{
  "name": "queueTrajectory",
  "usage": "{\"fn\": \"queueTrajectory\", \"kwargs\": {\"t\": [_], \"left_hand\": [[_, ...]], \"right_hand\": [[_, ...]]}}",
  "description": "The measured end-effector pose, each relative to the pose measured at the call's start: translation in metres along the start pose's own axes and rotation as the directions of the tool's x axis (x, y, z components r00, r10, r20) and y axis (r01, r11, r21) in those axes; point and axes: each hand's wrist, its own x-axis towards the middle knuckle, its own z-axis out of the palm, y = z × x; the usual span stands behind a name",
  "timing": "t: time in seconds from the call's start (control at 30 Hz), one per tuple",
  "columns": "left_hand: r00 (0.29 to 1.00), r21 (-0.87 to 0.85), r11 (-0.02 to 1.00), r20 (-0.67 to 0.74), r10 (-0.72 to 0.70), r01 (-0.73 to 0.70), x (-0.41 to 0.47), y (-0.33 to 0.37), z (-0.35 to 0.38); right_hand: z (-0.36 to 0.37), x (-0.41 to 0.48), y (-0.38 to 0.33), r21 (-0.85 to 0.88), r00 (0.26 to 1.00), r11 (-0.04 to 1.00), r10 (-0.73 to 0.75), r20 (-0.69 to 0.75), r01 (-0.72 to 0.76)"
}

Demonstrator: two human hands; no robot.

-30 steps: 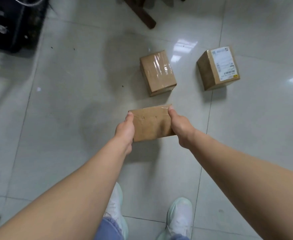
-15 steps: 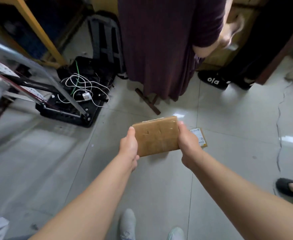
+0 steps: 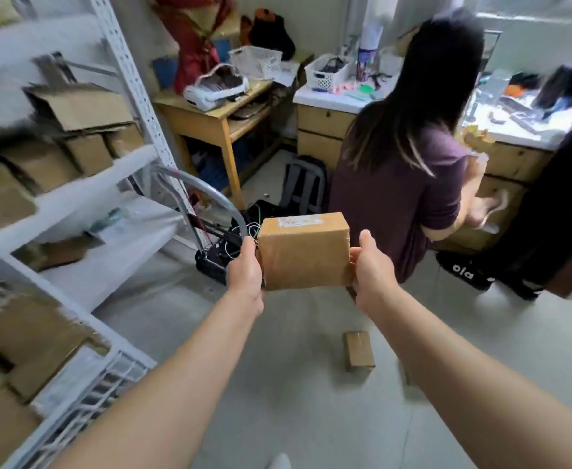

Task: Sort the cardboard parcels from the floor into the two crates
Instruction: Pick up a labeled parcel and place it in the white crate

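I hold a brown cardboard parcel in the air at mid-frame, a white label on its top face. My left hand grips its left side and my right hand grips its right side, thumbs up along the edges. A smaller cardboard parcel lies on the floor below, between my forearms. A white slatted crate with several cardboard parcels in it stands at the lower left, close to my left arm.
A white metal shelf rack loaded with cardboard boxes fills the left. A person in a purple top crouches just behind the held parcel. A hand trolley, a black tray of cables, wooden desks and black shoes lie beyond.
The parcel has been lifted from near the floor to chest height in both hands. My view has swung up from the floor tiles to the room, shelves and crate.
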Motion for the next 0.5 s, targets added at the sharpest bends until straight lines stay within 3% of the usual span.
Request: {"fn": "queueTrajectory", "kwargs": {"t": [0.1, 0.27, 0.5], "left_hand": [[0.990, -0.105, 0.994, -0.140, 0.028, -0.043, -0.021, 0.013, -0.035], [0.957, -0.161, 0.981, -0.282, 0.063, -0.112, -0.050, 0.027, -0.092], [0.938, -0.200, 0.967, -0.337, 0.080, -0.155, -0.076, 0.046, -0.173]], "right_hand": [[0.015, -0.024, -0.006, 0.051, 0.994, 0.998, 0.035, 0.102, -0.041], [0.047, -0.062, -0.011, -0.012, 0.952, 0.998, 0.055, 0.301, -0.054], [0.120, -0.106, -0.002, -0.163, 0.885, 0.986, 0.055, 0.462, 0.024]]}}
